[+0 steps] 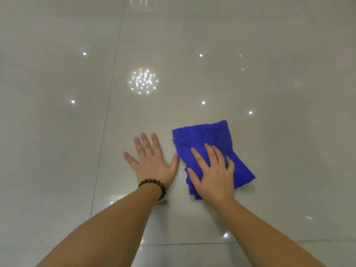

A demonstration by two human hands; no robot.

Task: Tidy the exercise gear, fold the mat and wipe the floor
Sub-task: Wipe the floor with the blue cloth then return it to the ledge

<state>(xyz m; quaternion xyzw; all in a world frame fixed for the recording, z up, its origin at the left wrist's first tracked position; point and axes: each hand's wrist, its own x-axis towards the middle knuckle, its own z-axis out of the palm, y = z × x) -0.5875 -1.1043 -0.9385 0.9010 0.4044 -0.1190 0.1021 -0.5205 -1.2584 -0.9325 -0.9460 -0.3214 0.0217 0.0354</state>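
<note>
A folded blue cloth (204, 137) lies flat on the glossy pale tiled floor (192, 83), right of centre. My right hand (213, 172) presses down on the cloth's near half, fingers slightly curled into the fabric. My left hand (152, 160) rests flat on the bare tile just left of the cloth, fingers spread, thumb almost touching the cloth's edge. A brown bead bracelet (153, 185) circles the left wrist. No mat or exercise gear is in view.
Dark grout lines run up the floor at the left (107, 112) and across near the bottom (185, 243). Ceiling lights reflect in the tiles as bright dots and a round cluster (143, 81).
</note>
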